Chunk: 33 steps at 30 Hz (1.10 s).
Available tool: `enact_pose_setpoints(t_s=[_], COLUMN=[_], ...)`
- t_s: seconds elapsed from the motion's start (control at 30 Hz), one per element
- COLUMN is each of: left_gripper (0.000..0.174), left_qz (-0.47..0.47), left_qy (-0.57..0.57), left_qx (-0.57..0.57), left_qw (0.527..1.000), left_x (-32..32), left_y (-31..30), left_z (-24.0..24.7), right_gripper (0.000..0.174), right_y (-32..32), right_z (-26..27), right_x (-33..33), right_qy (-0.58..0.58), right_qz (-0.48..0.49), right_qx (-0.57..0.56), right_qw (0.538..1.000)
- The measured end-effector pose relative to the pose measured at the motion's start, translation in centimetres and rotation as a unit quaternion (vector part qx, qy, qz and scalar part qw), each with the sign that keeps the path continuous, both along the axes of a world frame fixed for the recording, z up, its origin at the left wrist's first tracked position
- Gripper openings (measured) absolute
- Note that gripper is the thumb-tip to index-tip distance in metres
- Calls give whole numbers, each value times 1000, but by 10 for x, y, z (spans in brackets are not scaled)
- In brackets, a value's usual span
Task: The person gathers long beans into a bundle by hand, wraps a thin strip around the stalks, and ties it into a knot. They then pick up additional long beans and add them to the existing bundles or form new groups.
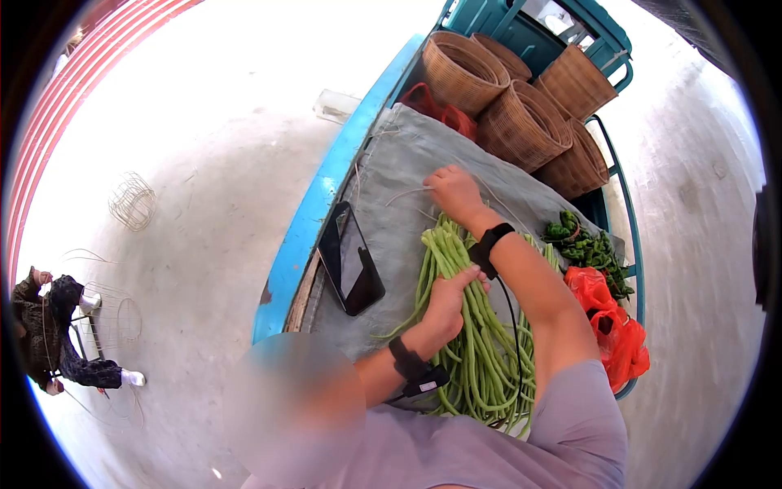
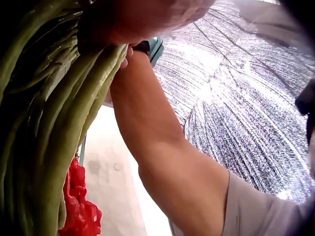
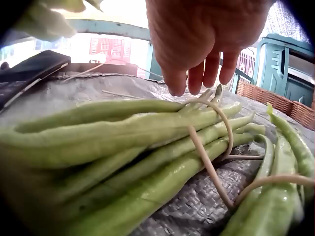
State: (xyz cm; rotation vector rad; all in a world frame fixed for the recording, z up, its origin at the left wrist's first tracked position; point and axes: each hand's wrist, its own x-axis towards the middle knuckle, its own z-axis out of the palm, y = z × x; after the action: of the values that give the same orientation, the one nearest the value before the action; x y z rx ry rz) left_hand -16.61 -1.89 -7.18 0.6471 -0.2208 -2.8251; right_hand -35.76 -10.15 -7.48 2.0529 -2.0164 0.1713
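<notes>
Long green beans (image 1: 481,350) lie in a thick bunch on the grey woven sheet (image 1: 407,155). My left hand (image 1: 446,306) grips the bunch near its upper end, thumb across the top; in the left wrist view, the hand (image 2: 142,22) covers part of the beans (image 2: 74,128). Beyond the bean tips, my right hand (image 1: 456,194) reaches to a thin pale strand (image 1: 407,192) lying on the sheet. In the right wrist view, the right fingers (image 3: 194,81) extend downward behind the bean ends, and a tan strand (image 3: 209,164) loops over the beans (image 3: 142,132).
A black phone (image 1: 350,261) lies left of the beans. Wicker baskets (image 1: 525,122) stand at the far end of the blue-sided cart. Green peppers (image 1: 590,248) and a red plastic bag (image 1: 611,326) sit on the right. Another person (image 1: 61,334) is on the floor at left.
</notes>
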Motion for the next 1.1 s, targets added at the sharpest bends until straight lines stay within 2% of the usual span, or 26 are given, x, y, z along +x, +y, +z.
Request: enact_pose_setpoints(t_s=[0.1, 0.2, 0.23, 0.3, 0.37, 0.47, 0.57, 0.7, 0.73, 0.83, 0.97, 1.1], left_gripper=[10, 12, 12, 13, 13, 18, 24, 29, 30, 30, 31, 30], left_qz=[15, 28, 25, 23, 20, 0, -13, -39, -43, -48, -50, -47], left_qy=[-8, -11, -9, -4, 3, 25, 30, 55, 69, 73, 77, 65], left_qx=[0, 0, -1, -6, -19, -30, -45, -82, -91, -111, -124, -154], left_qw=[1000, 1000, 1000, 1000, 1000, 999, 998, 994, 993, 990, 988, 985], left_x=[1, 0, -1, -2, -2, -3, -3, 1, 1, 0, -2, -3], left_y=[0, 1, 0, 1, 0, -1, 0, -3, -3, -4, -6, -2], left_z=[1, -4, -5, -5, -4, -6, -5, 8, 9, 10, 6, 0], right_gripper=[16, 12, 9, 4, 3, 4, 6, 7, 7, 7, 10, 9], right_y=[-12, -14, -15, -11, 5, 48, 99, 155, 165, 184, 195, 194], right_z=[-20, -14, 0, 35, 71, 107, 109, 99, 92, 96, 103, 105], right_x=[-1, 4, 11, 22, 36, 43, 41, 63, 65, 85, 107, 116], right_qy=[99, 86, -3, -177, -352, -517, -526, -580, -565, -620, -607, -496], right_qz=[1, 24, 7, -35, -78, -45, -117, -193, -200, -205, -210, -201], right_qx=[6, -26, -88, -207, -309, -362, -322, -243, -232, -206, -149, -134], right_qw=[995, 996, 996, 962, 880, 774, 779, 753, 766, 729, 751, 834])
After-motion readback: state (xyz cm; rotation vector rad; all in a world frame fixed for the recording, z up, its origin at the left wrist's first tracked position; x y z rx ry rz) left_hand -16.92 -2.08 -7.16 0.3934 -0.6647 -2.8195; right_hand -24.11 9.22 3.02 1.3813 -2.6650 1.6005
